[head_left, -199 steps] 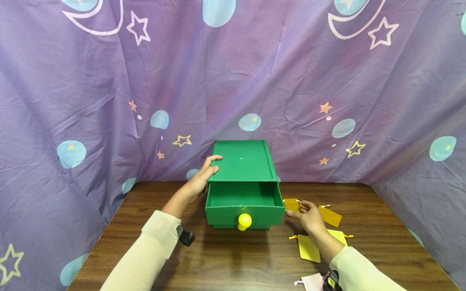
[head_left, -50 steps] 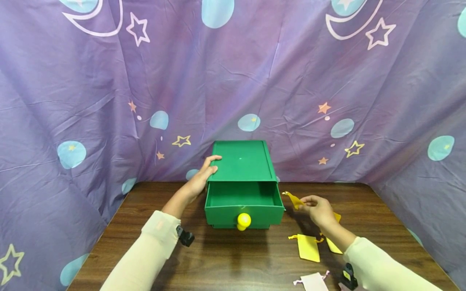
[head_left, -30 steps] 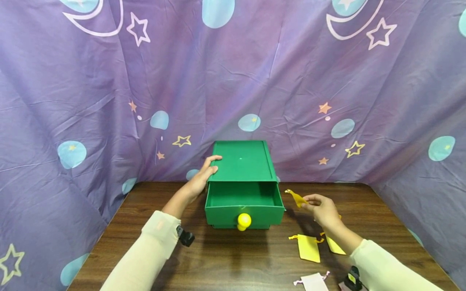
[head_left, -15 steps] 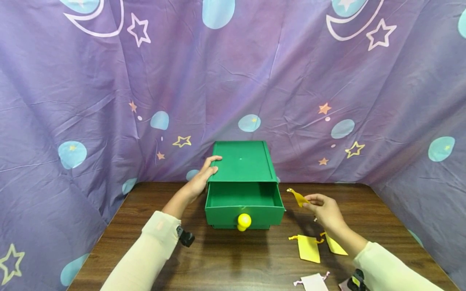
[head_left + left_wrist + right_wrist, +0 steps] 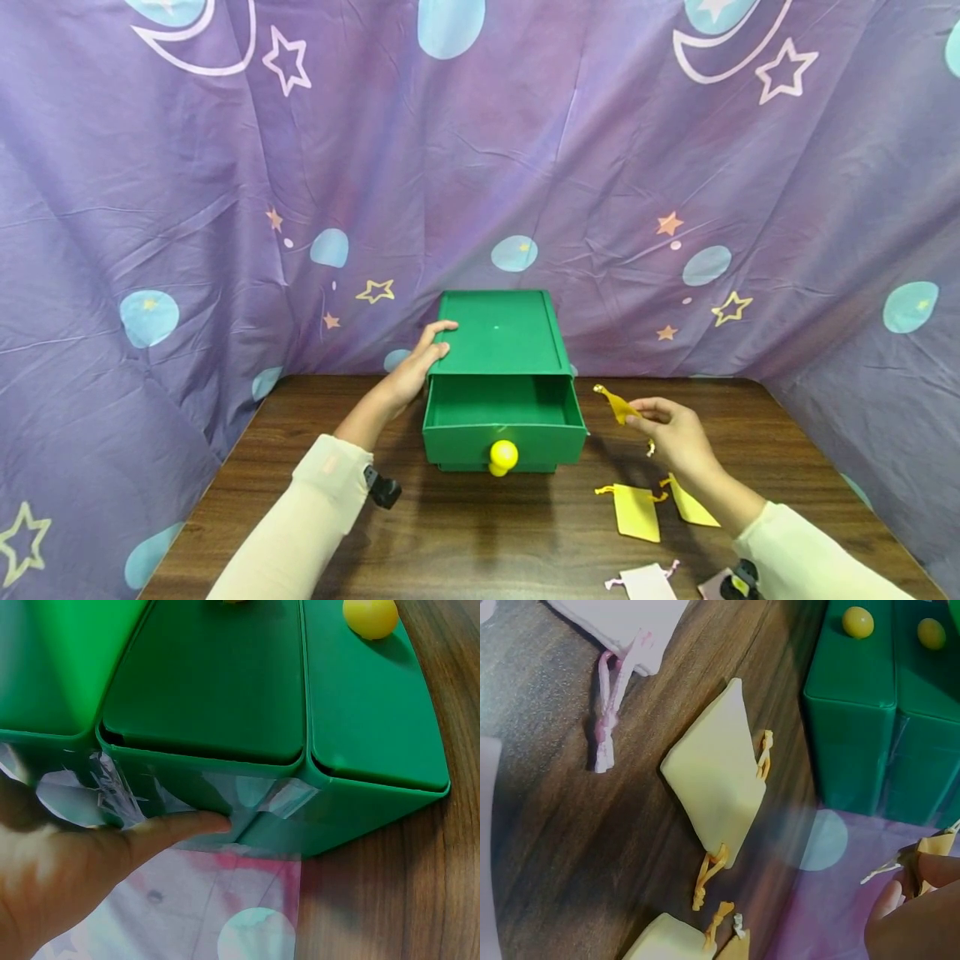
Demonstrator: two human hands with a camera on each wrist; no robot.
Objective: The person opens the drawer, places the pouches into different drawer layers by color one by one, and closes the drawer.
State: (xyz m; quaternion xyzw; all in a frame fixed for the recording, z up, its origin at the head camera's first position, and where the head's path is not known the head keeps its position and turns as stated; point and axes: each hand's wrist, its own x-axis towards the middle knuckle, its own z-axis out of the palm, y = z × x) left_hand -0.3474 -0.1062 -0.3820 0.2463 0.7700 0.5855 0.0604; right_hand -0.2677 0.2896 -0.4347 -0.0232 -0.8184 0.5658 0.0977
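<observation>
A green drawer cabinet (image 5: 498, 333) stands at the back middle of the table, its top drawer (image 5: 465, 443) with a yellow knob pulled out; its visible inside holds nothing. My left hand (image 5: 408, 375) rests against the cabinet's left side, fingertips on the top edge. In the left wrist view, its thumb (image 5: 180, 827) presses the taped side. To the right of the drawer, above the table, my right hand (image 5: 678, 437) pinches a golden-yellow drawstring pouch (image 5: 619, 408) between thumb and fingers. The pouch's corded end points toward the cabinet. My right fingers partly hide it.
Two light yellow pouches, one (image 5: 636, 512) left of the other (image 5: 690, 502), lie on the wooden table (image 5: 450, 542). Nearer lie a pale pink pouch (image 5: 648, 582) and a pinkish one (image 5: 712, 583) partly behind the wrist camera. Another pouch's cord (image 5: 651, 448) shows under my right hand.
My right hand has lifted the golden-yellow pouch from the table beside the drawer, then drifted slightly right with it. The left hand and the drawer have stayed in place.
</observation>
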